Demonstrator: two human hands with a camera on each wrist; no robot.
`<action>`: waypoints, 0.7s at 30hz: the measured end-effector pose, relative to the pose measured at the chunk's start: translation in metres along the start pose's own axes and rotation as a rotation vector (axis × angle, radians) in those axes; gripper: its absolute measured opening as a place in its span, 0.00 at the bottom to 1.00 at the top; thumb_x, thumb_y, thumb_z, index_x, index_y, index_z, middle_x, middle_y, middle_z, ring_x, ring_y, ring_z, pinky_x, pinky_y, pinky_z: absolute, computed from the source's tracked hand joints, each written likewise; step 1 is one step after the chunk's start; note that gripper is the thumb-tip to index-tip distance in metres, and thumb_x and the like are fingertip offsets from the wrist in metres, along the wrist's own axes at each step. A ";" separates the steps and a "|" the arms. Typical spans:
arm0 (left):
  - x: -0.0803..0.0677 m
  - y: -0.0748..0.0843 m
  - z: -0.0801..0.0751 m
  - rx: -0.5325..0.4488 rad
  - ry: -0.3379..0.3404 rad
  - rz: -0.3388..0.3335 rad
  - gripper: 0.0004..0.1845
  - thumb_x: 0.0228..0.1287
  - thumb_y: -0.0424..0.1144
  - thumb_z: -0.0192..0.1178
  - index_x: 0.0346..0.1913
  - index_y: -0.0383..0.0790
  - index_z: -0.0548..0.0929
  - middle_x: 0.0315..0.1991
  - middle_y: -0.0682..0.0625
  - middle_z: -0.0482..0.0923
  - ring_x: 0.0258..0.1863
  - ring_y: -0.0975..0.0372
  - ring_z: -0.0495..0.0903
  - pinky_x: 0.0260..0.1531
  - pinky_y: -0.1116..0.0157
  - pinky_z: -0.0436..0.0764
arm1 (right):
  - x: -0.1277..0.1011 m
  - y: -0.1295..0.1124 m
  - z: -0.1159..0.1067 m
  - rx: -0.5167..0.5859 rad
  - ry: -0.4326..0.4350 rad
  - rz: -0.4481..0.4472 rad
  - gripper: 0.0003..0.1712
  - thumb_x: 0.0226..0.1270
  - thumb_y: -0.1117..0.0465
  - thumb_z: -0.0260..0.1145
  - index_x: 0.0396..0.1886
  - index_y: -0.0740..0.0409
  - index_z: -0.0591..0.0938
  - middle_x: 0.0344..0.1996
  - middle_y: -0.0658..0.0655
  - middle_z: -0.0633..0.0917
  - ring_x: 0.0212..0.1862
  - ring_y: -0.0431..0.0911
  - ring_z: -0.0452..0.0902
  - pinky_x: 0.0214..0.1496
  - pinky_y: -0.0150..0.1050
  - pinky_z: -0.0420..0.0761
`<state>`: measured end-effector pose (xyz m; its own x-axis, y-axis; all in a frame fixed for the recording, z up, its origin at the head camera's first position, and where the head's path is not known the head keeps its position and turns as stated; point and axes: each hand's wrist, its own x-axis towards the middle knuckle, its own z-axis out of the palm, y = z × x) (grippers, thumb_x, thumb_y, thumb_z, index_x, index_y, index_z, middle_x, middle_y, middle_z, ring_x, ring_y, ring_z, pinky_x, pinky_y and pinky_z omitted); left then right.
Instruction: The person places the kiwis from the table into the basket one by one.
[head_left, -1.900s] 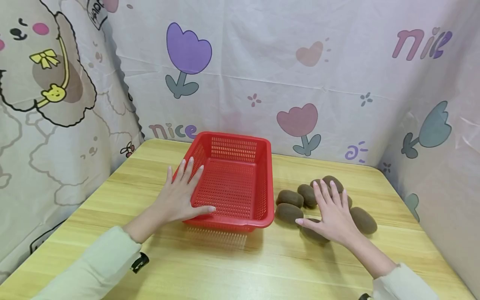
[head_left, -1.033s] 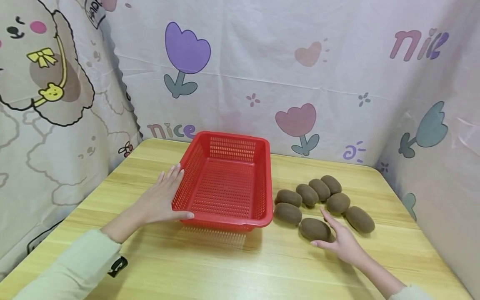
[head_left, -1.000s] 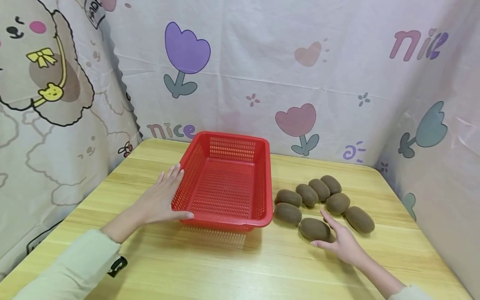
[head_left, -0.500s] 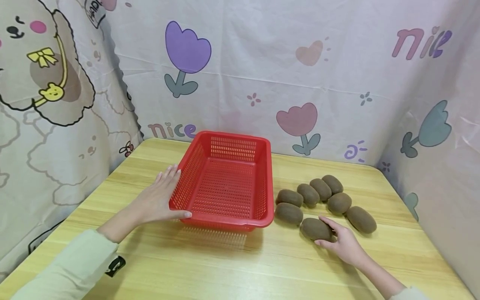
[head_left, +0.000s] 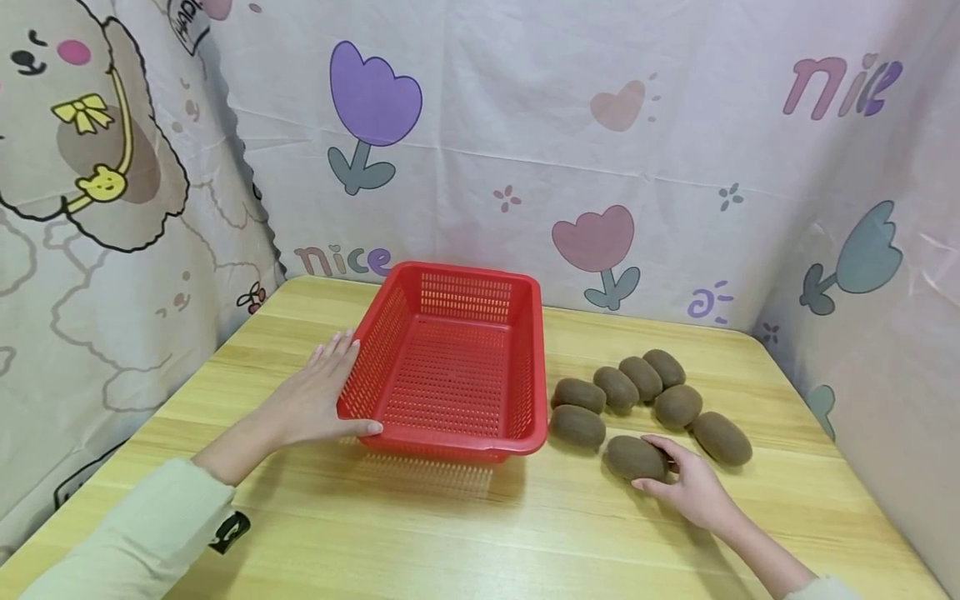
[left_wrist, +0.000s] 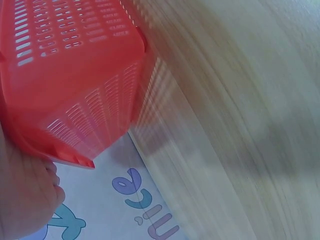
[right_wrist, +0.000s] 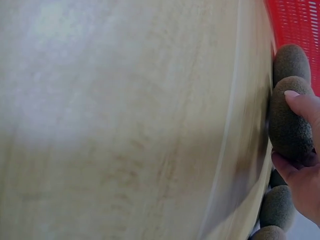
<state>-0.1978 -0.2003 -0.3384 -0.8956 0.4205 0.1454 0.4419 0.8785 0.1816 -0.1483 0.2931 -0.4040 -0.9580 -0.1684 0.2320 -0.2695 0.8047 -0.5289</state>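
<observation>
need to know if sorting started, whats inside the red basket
Nothing lies inside the red basket: its perforated floor shows bare. The near wall hides a thin strip of the floor behind it.

**Body: two bare hands, pale green sleeves**

Left hand (head_left: 311,400): bare, no rings or watch visible. Nails longish, rounded, with a light glossy polish. Left sleeve (head_left: 142,542): pale green, soft plain fabric, no print, reaches to the wrist. Black strap piece with a white mark (head_left: 228,532) sits on the underside of that sleeve near the cuff.

Right hand (head_left: 693,492): bare, same light polished nails; one nail shows clearly in the wrist view (right_wrist: 291,93). Right sleeve (head_left: 817,587): same pale green, only the cuff edge in frame.
</observation>
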 end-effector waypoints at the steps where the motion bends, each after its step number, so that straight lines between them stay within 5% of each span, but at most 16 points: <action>1: 0.000 0.000 0.000 0.001 -0.002 0.000 0.64 0.44 0.71 0.59 0.69 0.22 0.47 0.72 0.31 0.37 0.72 0.40 0.41 0.70 0.45 0.48 | 0.000 0.000 0.000 0.001 0.004 0.001 0.34 0.44 0.61 0.76 0.53 0.68 0.76 0.46 0.65 0.83 0.42 0.51 0.80 0.40 0.33 0.82; 8: 0.000 0.000 0.000 0.008 -0.013 -0.010 0.64 0.44 0.71 0.60 0.69 0.22 0.47 0.72 0.31 0.38 0.72 0.40 0.42 0.70 0.45 0.48 | 0.002 -0.006 -0.005 0.033 0.088 -0.043 0.33 0.43 0.62 0.76 0.52 0.69 0.77 0.45 0.69 0.82 0.40 0.52 0.82 0.38 0.34 0.83; 15: 0.000 0.000 0.000 0.006 -0.020 -0.014 0.64 0.44 0.70 0.59 0.69 0.21 0.48 0.72 0.30 0.39 0.71 0.39 0.43 0.70 0.45 0.48 | 0.006 -0.016 -0.013 0.090 0.168 -0.065 0.32 0.45 0.64 0.75 0.53 0.66 0.76 0.46 0.66 0.82 0.41 0.25 0.74 0.39 0.22 0.79; 21: 0.001 0.000 0.000 -0.004 -0.018 -0.009 0.64 0.44 0.70 0.60 0.68 0.21 0.48 0.72 0.29 0.40 0.71 0.39 0.43 0.70 0.45 0.48 | 0.011 -0.023 -0.017 0.126 0.209 -0.074 0.32 0.46 0.66 0.74 0.54 0.68 0.75 0.45 0.67 0.82 0.42 0.17 0.68 0.40 0.12 0.73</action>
<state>-0.1987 -0.2001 -0.3385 -0.9001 0.4168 0.1266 0.4343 0.8811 0.1872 -0.1507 0.2827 -0.3754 -0.8976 -0.0925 0.4309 -0.3610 0.7151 -0.5986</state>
